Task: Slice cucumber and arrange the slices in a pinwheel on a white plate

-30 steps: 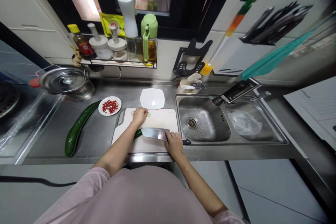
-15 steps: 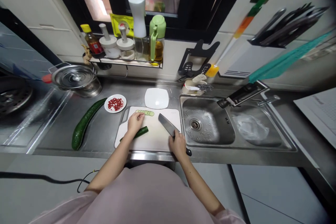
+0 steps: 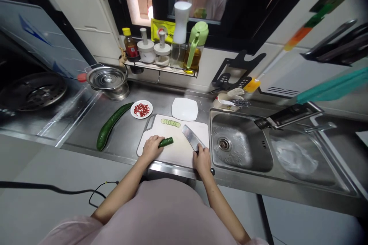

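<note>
My left hand [image 3: 153, 147] is closed around a short piece of cucumber [image 3: 166, 142], whose right end sticks out past my fingers. The piece lies on the white cutting board [image 3: 181, 157]. My right hand [image 3: 202, 159] grips the black handle of a kitchen knife [image 3: 192, 138]; its blade rests over the right side of the board, tip pointing away and to the left. A row of overlapping cucumber slices [image 3: 170, 123] lies near the board's far edge, apart from both hands.
A whole cucumber [image 3: 112, 126] and a small plate of chopped red pieces [image 3: 142, 109] sit left of the board. Behind it is a white square plate [image 3: 184, 109]. A sink [image 3: 241, 141] adjoins on the right. A lidded steel pot [image 3: 115, 92] stands back left.
My left hand has moved from the slices back toward me and closed on the cucumber piece. My right hand still holds the knife. The camera view has turned left.
</note>
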Demonstrator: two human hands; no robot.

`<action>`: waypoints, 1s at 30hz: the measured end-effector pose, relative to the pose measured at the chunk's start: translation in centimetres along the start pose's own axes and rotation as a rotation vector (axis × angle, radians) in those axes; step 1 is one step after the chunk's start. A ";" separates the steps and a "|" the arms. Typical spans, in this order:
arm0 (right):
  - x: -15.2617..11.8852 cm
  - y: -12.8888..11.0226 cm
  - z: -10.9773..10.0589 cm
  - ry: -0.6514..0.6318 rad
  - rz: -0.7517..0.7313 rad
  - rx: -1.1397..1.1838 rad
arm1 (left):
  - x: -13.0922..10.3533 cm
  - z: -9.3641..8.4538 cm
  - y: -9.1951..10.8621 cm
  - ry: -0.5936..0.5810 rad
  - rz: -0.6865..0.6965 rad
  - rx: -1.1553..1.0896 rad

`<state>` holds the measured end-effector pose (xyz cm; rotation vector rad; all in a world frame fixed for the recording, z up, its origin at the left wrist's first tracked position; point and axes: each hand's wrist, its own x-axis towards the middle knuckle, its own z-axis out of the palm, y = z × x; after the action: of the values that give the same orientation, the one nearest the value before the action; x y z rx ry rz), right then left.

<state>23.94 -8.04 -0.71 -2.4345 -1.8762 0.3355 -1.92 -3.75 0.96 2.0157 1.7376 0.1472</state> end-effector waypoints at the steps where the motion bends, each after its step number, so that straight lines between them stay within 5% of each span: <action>1: 0.0 0.0 0.1 0.005 -0.001 -0.008 | 0.1 0.0 0.0 -0.003 0.001 -0.007; 12: 0.2 0.1 -0.4 -0.004 0.004 -0.077 | 1.6 -0.2 -2.3 0.144 -0.065 -0.159; 19: -0.3 -0.5 -0.6 0.307 -0.087 -0.040 | 5.6 -3.4 -4.0 0.315 -0.340 -0.132; 30: -0.6 -1.9 0.2 0.327 -0.216 0.087 | 10.3 -4.1 -5.4 0.247 -0.448 -0.091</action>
<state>21.97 -8.10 -0.51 -2.0558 -1.9053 0.0059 -6.43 7.69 0.09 1.5494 2.2452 0.3297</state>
